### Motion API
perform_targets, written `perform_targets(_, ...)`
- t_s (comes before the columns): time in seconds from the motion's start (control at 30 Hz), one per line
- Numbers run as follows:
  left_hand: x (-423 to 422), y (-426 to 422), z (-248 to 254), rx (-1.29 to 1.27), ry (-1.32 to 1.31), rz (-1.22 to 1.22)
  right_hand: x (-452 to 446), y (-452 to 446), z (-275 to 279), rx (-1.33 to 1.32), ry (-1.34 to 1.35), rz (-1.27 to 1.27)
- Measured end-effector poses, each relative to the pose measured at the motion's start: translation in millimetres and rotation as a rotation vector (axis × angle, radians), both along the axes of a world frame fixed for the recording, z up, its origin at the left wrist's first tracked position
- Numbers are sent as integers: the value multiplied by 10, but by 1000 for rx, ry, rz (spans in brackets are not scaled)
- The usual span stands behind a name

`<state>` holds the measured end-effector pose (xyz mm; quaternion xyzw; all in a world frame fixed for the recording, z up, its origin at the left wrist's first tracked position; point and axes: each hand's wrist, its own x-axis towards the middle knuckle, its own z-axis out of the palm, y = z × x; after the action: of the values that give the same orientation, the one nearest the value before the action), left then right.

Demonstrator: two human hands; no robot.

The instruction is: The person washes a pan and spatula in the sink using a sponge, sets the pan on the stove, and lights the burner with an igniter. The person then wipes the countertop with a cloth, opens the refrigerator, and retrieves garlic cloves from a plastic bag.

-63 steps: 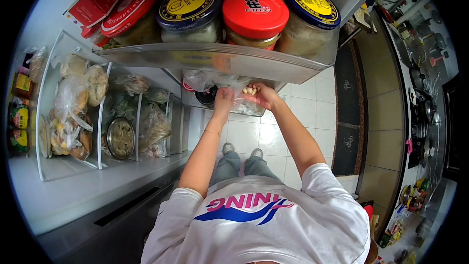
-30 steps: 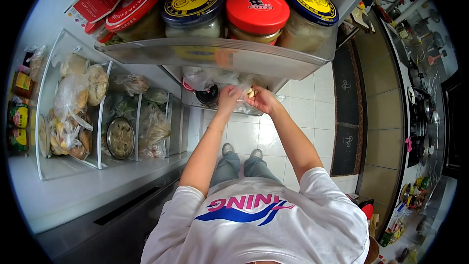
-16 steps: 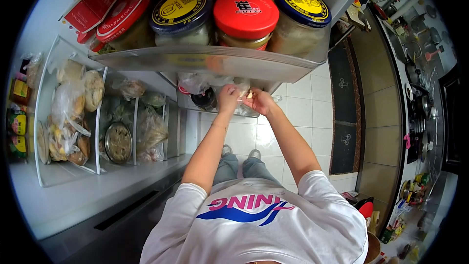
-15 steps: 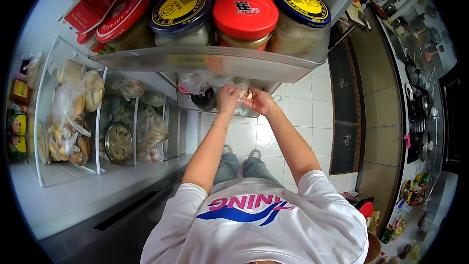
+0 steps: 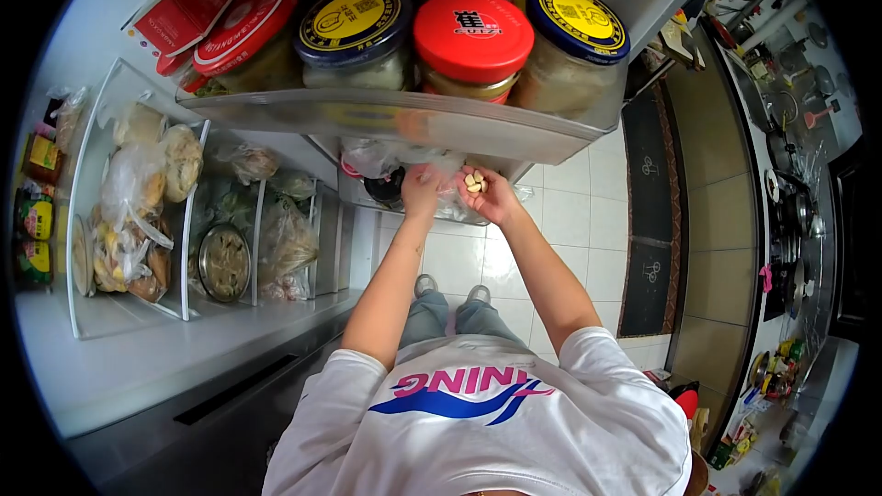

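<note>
Several pale garlic cloves (image 5: 475, 183) lie in my right hand (image 5: 497, 198), whose palm faces up with the fingers curled around them. To its left, my left hand (image 5: 422, 191) is at a clear plastic bag (image 5: 448, 170) in the lower door shelf, its fingers closed on the bag and partly hidden by it. Beside that hand stands a dark-lidded jar (image 5: 386, 186). Both hands are below the upper door shelf (image 5: 395, 119), close together.
Jars, among them a red-lidded jar (image 5: 473, 37), fill the upper door shelf above my hands. On the left, fridge shelves hold bagged food (image 5: 133, 202) and a round metal container (image 5: 224, 262). A kitchen counter (image 5: 749, 220) runs along the right, beside a dark floor mat (image 5: 650, 220).
My right hand has turned more palm-up, and more garlic cloves show in it. My left hand has shifted slightly left and down, apart from the right. The view has moved a little.
</note>
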<state>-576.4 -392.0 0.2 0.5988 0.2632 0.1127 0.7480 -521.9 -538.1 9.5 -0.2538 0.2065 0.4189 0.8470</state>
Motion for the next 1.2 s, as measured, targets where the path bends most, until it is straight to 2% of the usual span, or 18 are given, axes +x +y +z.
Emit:
perform_targets(0.03,-14,-9,-10,-122,-59,63,-12,-12,42,7,-14,-18)
perform_targets(0.17,-65,-138,46,-161,-208,-31,-114,-128,109,11,-51,-168)
perform_targets(0.23,-119,-226,73,397,-255,-284,-224,-305,103,17,-67,-204)
perform_targets(0.27,-136,-272,88,395,-254,-274,-274,-397,91,30,-78,-234)
perform_targets(0.33,-152,-390,147,1078,-209,-516,-347,-577,74,-28,-86,-232)
perform_targets(0.47,-46,-642,189,1260,-47,-586,-410,-869,-38,-238,-91,-287)
perform_targets(0.53,36,-710,169,1464,156,-716,-408,-941,-32,-337,-80,-320)
perform_targets(0.67,146,-568,-184,1342,80,-692,-384,-853,-25,-540,-259,-142)
perform_targets(0.73,112,-487,-233,1528,-58,-563,-370,-670,14,-607,-346,-56)
perform_targets(0.77,101,-457,-258,1530,-54,-558,-371,-568,31,-650,-455,32)
perform_targets(0.83,66,-432,-222,1579,-159,-409,-347,-380,20,-695,-631,146)
perform_targets(0.93,21,-310,-126,1445,-193,-469,-216,-180,51,-709,-678,266)
perform_targets(1.0,-3,-244,-120,1466,-182,-470,-128,-87,-43,-780,-712,305)
perform_targets(1.07,-58,-209,-48,1485,-170,-471,-37,-39,-218,-889,-843,503)
perform_targets(1.13,-190,-222,222,1323,-245,-415,22,-8,-244,-924,-804,565)
perform_targets(1.2,-315,-229,303,1299,-189,-419,51,16,-236,-954,-766,621)
